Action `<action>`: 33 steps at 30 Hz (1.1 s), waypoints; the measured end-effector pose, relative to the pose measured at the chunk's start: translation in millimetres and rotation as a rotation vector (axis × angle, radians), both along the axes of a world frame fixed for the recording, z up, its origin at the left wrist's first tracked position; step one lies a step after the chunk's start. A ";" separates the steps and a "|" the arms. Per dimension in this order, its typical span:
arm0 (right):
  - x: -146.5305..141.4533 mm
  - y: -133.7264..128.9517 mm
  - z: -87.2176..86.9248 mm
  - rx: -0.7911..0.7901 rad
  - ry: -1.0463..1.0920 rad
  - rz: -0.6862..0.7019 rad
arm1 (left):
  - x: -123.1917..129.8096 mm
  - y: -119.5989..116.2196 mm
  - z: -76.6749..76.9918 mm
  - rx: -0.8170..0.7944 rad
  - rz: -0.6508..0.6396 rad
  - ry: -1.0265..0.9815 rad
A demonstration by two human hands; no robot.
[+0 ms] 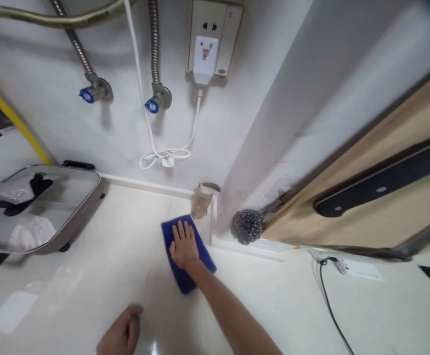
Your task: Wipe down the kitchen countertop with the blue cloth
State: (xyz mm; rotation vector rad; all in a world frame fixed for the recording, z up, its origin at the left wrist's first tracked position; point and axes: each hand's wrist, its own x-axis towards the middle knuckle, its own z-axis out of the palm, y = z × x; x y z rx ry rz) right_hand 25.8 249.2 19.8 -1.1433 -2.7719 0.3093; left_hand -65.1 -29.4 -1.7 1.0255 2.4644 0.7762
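Note:
My right hand (184, 249) lies flat on a dark blue cloth (182, 281), with its fingers spread and pressing the cloth onto the white countertop (126, 222). Just beyond the fingertips, a brownish translucent cup or bottle (201, 202) stands in the corner against the wall. My left hand (120, 333) hovers at the lower edge of the view, slightly blurred. Its fingers are curled into a loose fist, and nothing shows in it.
On the left sits an electric pan (85, 212) with a glass lid. A steel-wool scrubber (247, 227) hangs beside a black-handled knife (380, 182) and wooden board (414, 128) on the right. Valves (95, 92), a plugged adapter (205, 56) and looped white cable (166, 154) are on the wall.

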 end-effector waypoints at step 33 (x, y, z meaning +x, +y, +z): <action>384.1 -230.0 -50.4 0.140 0.601 -0.307 | 120.4 93.7 18.1 0.343 -0.597 0.415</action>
